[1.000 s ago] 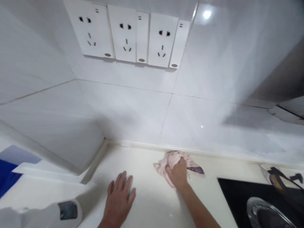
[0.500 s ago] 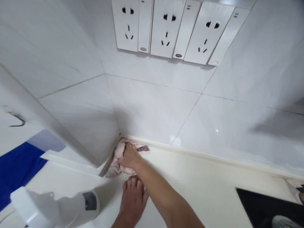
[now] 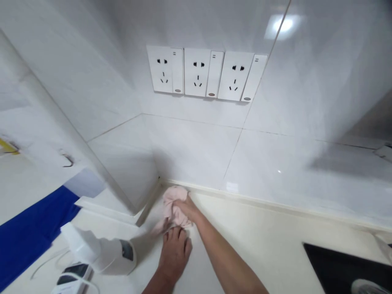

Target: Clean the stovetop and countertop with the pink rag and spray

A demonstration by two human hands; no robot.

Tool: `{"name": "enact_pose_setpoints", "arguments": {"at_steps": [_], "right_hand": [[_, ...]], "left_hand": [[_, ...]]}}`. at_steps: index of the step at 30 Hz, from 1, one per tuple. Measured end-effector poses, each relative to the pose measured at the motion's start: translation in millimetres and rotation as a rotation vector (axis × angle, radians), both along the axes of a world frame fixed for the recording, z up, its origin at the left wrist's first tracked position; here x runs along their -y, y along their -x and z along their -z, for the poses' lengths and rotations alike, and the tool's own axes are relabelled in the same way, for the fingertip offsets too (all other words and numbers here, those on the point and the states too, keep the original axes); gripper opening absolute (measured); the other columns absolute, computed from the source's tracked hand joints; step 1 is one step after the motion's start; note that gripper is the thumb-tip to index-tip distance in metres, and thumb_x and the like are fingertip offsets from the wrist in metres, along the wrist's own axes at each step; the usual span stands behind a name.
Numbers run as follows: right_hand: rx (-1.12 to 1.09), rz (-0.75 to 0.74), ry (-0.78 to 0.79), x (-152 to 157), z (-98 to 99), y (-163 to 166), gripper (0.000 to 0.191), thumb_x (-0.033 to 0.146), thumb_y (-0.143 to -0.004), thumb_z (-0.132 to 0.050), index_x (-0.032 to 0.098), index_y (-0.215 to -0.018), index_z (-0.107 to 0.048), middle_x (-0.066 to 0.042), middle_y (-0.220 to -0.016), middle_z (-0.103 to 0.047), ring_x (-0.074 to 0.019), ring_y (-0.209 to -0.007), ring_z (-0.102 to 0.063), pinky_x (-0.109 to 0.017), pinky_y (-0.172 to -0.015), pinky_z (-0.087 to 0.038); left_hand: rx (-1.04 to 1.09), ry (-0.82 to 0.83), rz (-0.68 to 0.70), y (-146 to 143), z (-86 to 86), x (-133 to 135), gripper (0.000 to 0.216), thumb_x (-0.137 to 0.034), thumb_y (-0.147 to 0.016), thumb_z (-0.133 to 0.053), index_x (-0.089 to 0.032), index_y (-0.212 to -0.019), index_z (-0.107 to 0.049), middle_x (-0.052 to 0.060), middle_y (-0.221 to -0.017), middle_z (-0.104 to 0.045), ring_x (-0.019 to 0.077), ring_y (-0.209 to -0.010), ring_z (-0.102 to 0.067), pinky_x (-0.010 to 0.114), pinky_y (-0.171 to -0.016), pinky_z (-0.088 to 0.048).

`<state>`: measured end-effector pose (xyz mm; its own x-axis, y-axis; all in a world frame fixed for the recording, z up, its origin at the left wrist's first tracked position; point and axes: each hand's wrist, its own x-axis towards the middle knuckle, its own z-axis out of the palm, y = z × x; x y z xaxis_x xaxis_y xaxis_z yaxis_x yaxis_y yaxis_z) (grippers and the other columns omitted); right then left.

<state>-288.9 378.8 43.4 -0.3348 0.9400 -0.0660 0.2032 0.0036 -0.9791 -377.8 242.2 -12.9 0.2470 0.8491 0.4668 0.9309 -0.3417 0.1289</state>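
A crumpled pale pink cloth [image 3: 175, 198] is on the cream countertop [image 3: 251, 228], near the corner where two tiled walls meet. My right hand [image 3: 187, 207] grips the cloth from its right side, fingers closed into the folds. Just below it, my left hand [image 3: 175, 252] rests palm down on the counter, fingers laid forward with the thumb out to the right. Its fingertips are close to the cloth's lower edge; whether they touch it I cannot tell.
A white bottle [image 3: 114, 255] stands left of my left hand, beside a small white device with a dark panel [image 3: 73, 274] and a cable. Three socket plates [image 3: 199, 73] are on the back wall. A black panel [image 3: 346, 265] lies at right, blue material [image 3: 36, 232] at far left.
My right hand has drawn the cloth away from the corner, to the right, and bunched it up. My left hand stays on the counter. The view has tilted up, bringing the sockets lower.
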Motion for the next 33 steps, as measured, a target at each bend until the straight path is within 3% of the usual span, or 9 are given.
{"name": "enact_pose_setpoints", "arguments": {"at_steps": [5,9,11,13,16,18,21,24,33], "right_hand": [[-0.009,0.15,0.055,30,-0.9,-122,0.062,0.069,-0.09,-0.05,0.019,-0.12,-0.071,-0.012,-0.108,-0.079,-0.028,-0.1,-0.075,-0.043,-0.091,-0.06],[0.422,0.675,-0.117,74,10.1,-247,0.078,0.093,-0.063,-0.063,0.02,-0.087,-0.071,-0.016,-0.094,-0.072,-0.0378,-0.1,-0.068,-0.055,-0.096,-0.056],[0.512,0.861,-0.134,100,15.5,-292,0.089,0.098,-0.066,-0.053,0.016,-0.095,-0.07,-0.023,-0.103,-0.069,-0.041,-0.1,-0.065,-0.063,-0.097,-0.052],[0.584,0.928,-0.21,119,22.2,-311,0.089,0.092,-0.08,-0.044,0.013,-0.112,-0.069,-0.024,-0.113,-0.067,-0.0383,-0.099,-0.064,-0.062,-0.095,-0.053],[0.706,0.671,-0.428,124,37.1,-286,0.069,0.071,-0.099,-0.042,0.019,-0.138,-0.064,-0.019,-0.127,-0.068,-0.0342,-0.113,-0.065,-0.054,-0.101,-0.053],[0.831,0.437,-0.516,111,47.2,-244,0.059,0.06,-0.104,-0.045,0.027,-0.15,-0.059,-0.017,-0.14,-0.064,-0.0354,-0.131,-0.059,-0.054,-0.107,-0.05],[1.041,0.29,-0.532,81,53.6,-169,0.059,0.054,-0.101,-0.056,0.032,-0.156,-0.057,-0.019,-0.156,-0.053,-0.0433,-0.144,-0.048,-0.061,-0.112,-0.042],[1.099,0.207,-0.508,52,45.5,-107,0.067,0.054,-0.096,-0.066,0.03,-0.158,-0.055,-0.023,-0.162,-0.046,-0.0471,-0.146,-0.044,-0.063,-0.117,-0.034],[0.878,-0.189,-0.485,-22,4.6,35,0.077,0.052,-0.088,-0.077,0.027,-0.156,-0.053,-0.021,-0.16,-0.047,-0.0404,-0.144,-0.045,-0.055,-0.121,-0.029]], "left_hand": [[0.069,0.042,0.008,-1,-4.2,1,0.012,-0.019,-0.096,-0.058,-0.02,-0.104,-0.067,0.008,-0.112,-0.069,0.0272,-0.107,-0.058,0.042,-0.094,-0.042],[0.075,0.05,0.017,1,-3.6,-1,0.012,-0.02,-0.096,-0.058,-0.02,-0.104,-0.068,0.008,-0.111,-0.069,0.0274,-0.106,-0.059,0.042,-0.092,-0.043],[0.072,0.048,0.021,1,-2.7,-2,0.013,-0.02,-0.096,-0.059,-0.02,-0.105,-0.068,0.008,-0.112,-0.068,0.028,-0.107,-0.059,0.042,-0.092,-0.043],[0.067,0.052,0.021,1,-2.4,-3,0.013,-0.021,-0.095,-0.06,-0.02,-0.106,-0.068,0.009,-0.113,-0.068,0.0285,-0.109,-0.059,0.042,-0.093,-0.043],[0.069,0.08,0.012,-2,-3.8,-2,0.012,-0.02,-0.096,-0.059,-0.02,-0.105,-0.067,0.009,-0.113,-0.068,0.0284,-0.109,-0.058,0.042,-0.094,-0.042],[0.08,0.108,0.001,-3,-5.1,1,0.011,-0.02,-0.096,-0.059,-0.02,-0.104,-0.067,0.009,-0.114,-0.069,0.0278,-0.11,-0.058,0.042,-0.094,-0.042],[0.093,0.139,-0.014,-6,-5.5,4,0.01,-0.02,-0.096,-0.061,-0.021,-0.103,-0.067,0.008,-0.115,-0.068,0.0273,-0.111,-0.057,0.042,-0.098,-0.041],[0.12,0.165,-0.024,-8,-3.2,5,0.011,-0.021,-0.095,-0.062,-0.022,-0.104,-0.068,0.007,-0.115,-0.067,0.0267,-0.11,-0.056,0.042,-0.099,-0.04],[0.11,0.166,-0.022,-7,3.8,8,0.015,-0.024,-0.099,-0.056,-0.021,-0.107,-0.069,0.009,-0.114,-0.067,0.0281,-0.109,-0.054,0.045,-0.1,-0.04]]}}
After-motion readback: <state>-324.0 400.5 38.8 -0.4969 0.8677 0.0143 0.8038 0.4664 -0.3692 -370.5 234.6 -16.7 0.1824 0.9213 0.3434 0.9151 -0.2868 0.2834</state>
